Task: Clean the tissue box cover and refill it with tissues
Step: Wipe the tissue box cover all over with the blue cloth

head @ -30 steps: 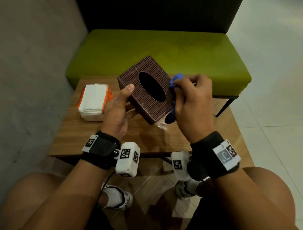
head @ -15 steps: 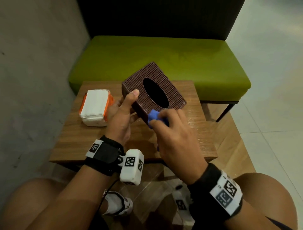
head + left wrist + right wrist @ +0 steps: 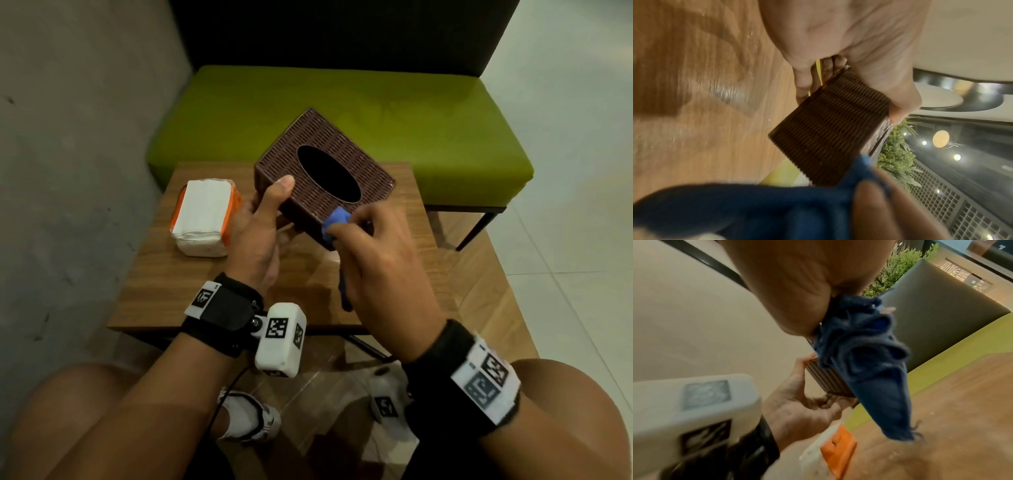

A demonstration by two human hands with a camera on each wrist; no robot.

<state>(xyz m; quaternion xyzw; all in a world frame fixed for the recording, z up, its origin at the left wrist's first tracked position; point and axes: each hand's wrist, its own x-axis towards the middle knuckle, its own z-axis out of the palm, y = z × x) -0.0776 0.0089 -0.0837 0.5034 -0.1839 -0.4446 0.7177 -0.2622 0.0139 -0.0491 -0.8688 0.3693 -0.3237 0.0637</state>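
Green bench (image 3: pixel 342 113) across upper centre of the head view; wooden table (image 3: pixel 164 274) below it at centre frame. Tissue box cover (image 3: pixel 325 171), dark brown woven, held tilted above the table at centre frame, oval opening facing up and toward the camera, one corner pointing down. Tissue pack (image 3: pixel 202 216), white with orange wrapper, lying on the table at centre left, just beside the left hand, not yet loaded. Left hand (image 3: pixel 257 233) gripping the cover: thumb laid over the top near edge, fingers curled beneath, confirmed in the left wrist view. Right hand (image 3: pixel 380 260) at centre right, fingers closed in a pinch around the blue cloth (image 3: pixel 335 221), bunched end pressed against the cover's near lower corner, loose tail hanging down below the palm. Step in hand judged as wiping of the outer faces; refill judged not begun. Recommended: keep the left grip firm yet clear of the face being wiped; rotate the cover so each side is presented in turn; follow the weave grooves so dust lifts out; gather the hanging tail so it does not drag on the table; treat the rim of the oval opening before moving on. Interior condition not visible.
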